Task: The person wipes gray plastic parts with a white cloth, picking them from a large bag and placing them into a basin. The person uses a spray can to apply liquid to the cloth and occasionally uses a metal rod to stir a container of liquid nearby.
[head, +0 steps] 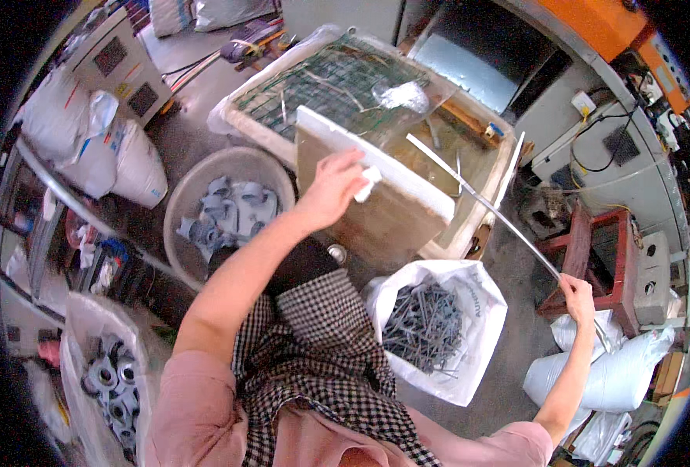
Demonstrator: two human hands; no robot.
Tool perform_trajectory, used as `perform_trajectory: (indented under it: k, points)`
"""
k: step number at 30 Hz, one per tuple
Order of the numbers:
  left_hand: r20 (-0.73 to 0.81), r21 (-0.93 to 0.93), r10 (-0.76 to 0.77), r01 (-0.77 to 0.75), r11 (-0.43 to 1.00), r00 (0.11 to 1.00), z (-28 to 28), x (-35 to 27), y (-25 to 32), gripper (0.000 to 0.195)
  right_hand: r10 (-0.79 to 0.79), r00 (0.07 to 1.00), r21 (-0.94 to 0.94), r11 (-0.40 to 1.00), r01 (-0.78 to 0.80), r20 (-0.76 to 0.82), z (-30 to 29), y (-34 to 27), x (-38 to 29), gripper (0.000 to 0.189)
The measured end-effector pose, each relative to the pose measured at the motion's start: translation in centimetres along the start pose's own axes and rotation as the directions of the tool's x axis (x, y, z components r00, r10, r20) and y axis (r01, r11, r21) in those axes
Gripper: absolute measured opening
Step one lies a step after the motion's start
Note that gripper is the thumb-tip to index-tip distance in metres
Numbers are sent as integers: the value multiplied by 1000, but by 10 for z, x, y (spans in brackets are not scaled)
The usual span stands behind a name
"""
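Observation:
My left hand pinches a small white piece, perhaps foam or folded cloth, in front of a thick board. That board has a white upper edge and a brown-stained face, and leans at the near side of a water-filled tub. Out to the right, my right hand grips a long thin rod. The rod's far part is white and reaches over the tub's water. Green netting and a crumpled clear plastic bag lie in the tub.
A white woven sack of thin grey plastic sticks stands by my knees. Grey plastic fittings fill a round basin and another sack at left. A red metal frame, concrete blocks and full sacks stand right.

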State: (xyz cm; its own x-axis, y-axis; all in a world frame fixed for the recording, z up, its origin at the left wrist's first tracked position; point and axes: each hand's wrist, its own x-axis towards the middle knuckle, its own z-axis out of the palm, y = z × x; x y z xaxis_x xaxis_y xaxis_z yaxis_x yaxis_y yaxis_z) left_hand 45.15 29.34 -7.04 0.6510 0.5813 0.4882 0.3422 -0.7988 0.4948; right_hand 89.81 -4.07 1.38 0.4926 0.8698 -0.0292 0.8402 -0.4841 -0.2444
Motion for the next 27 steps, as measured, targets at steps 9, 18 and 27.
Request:
perform_trajectory:
  k: [9, 18, 27]
  points:
    - [346, -907, -630, 419, -36, 695, -94, -84, 2, 27, -6, 996, -30, 1000, 9, 93, 148, -123, 67, 33]
    - [213, -822, -688, 508, 257, 694, -143, -148, 53, 19, -495, 685, 112, 762, 638, -534, 113, -260, 112, 36]
    - [189, -844, -606, 443, 301, 772, -153, -177, 98, 12, -969, 215, 968, -65, 243, -119, 156, -478, -18, 33]
